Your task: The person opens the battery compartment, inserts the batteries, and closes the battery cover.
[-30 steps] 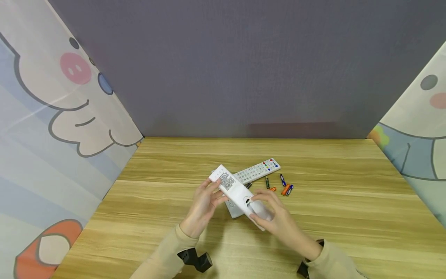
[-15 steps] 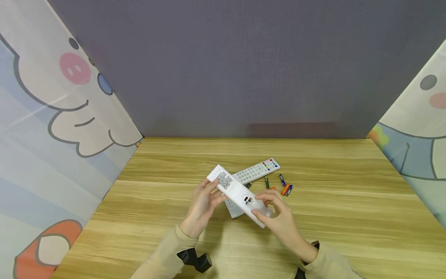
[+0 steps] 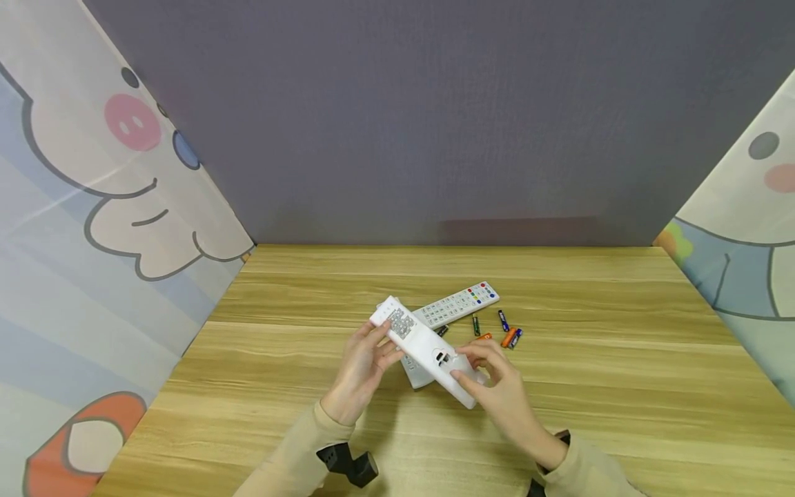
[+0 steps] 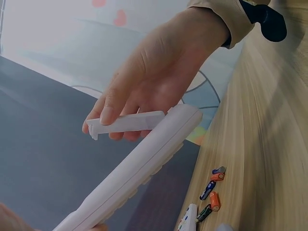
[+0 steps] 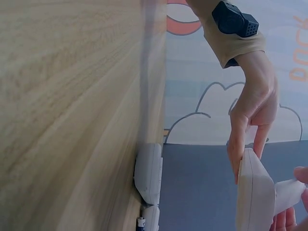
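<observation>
My left hand point(image 3: 360, 369) grips a white remote control point(image 3: 425, 345) by its far-left end, back side up, above the table. A grey patterned label and a small dark opening show on its back. At the near end, my right hand point(image 3: 499, 393) pinches a white battery cover point(image 4: 132, 122) between thumb and fingers. In the left wrist view the cover stands at an angle off the remote's back, with one end right at the remote. The buttons face downward, and the right hand covers part of the compartment in the head view.
Below lie two more white remotes: one point(image 3: 459, 304) with coloured buttons, another point(image 3: 413, 371) partly hidden under the held one. Several loose batteries are scattered to the right, among them a green one point(image 3: 476, 325), a blue one point(image 3: 503, 320) and an orange one point(image 3: 508, 337).
The battery cover has come up from the remote's back in my right hand, and more of the dark opening shows. My left hand has stayed nearly in place.
</observation>
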{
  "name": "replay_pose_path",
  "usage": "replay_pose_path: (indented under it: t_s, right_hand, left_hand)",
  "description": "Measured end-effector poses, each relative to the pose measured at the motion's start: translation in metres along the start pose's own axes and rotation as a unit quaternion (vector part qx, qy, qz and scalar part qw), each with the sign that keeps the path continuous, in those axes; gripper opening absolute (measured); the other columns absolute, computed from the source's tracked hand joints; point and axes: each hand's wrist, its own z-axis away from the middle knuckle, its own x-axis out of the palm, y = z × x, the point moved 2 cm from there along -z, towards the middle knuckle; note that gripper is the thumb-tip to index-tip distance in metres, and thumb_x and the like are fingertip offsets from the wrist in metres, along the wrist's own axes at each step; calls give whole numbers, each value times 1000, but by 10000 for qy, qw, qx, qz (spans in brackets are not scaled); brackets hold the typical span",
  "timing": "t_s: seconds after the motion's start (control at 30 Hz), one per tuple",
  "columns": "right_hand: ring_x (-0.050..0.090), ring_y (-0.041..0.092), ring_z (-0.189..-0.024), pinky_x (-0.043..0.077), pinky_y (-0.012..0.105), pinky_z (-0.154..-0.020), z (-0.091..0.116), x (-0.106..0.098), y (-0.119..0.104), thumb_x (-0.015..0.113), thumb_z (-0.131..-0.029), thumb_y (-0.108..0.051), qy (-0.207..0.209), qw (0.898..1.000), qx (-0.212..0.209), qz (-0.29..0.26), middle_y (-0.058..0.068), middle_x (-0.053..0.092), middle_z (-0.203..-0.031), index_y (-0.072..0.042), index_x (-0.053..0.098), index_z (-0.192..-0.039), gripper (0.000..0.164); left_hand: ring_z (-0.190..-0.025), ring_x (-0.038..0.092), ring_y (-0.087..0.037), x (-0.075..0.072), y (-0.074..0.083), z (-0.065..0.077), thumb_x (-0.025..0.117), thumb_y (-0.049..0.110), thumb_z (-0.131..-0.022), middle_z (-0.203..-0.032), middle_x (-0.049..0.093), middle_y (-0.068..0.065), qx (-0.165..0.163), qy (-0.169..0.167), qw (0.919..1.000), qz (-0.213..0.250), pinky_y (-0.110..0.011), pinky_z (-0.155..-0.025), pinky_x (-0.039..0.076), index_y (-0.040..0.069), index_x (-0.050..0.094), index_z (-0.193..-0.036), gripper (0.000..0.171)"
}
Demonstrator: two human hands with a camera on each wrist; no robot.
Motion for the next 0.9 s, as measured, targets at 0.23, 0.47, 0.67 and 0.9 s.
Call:
replay_pose_path:
  t_s: [0.23, 0.47, 0.67, 0.9]
  right_hand:
    - [50, 9, -85, 47, 15, -76, -4, -6, -3, 62, -70, 17, -75, 10000, 43, -34, 6, 54, -100, 6, 58, -101, 34]
    - [51, 7, -90, 46, 15, -81, -8, -20, 1, 61, -70, 18, -297, 9993, 54, 197, 4, 53, -104, 5, 57, -104, 36]
    - [51, 5, -90, 45, 15, -83, -14, -38, 6, 62, -70, 16, -435, 9960, 233, 745, 5, 54, -99, 6, 58, -101, 33]
    - [50, 1, -88, 43, 10, -83, -21, -57, 9, 62, -72, 13, -548, 9871, 376, 1460, 7, 54, -96, 5, 60, -100, 29]
  left_hand:
    - [-84, 61, -19, -3, -2, -1, 40, 4, -92, -104, 54, -14, -40, 7, 10000, -21, -27, -75, 53, -7, 31, -128, 39]
    - [-88, 60, -21, -5, -1, -2, 39, 4, -92, -109, 53, -17, -49, -15, 10000, -31, -31, -80, 51, -7, 31, -129, 40]
    - [-88, 60, -21, -8, 0, -2, 40, 5, -92, -107, 53, -15, -1, -1, 10000, -47, -34, -81, 51, -8, 31, -128, 39]
    - [-88, 60, -21, -12, 0, -2, 41, 5, -92, -106, 54, -14, -26, 56, 10000, -33, -35, -82, 50, -9, 31, -127, 39]
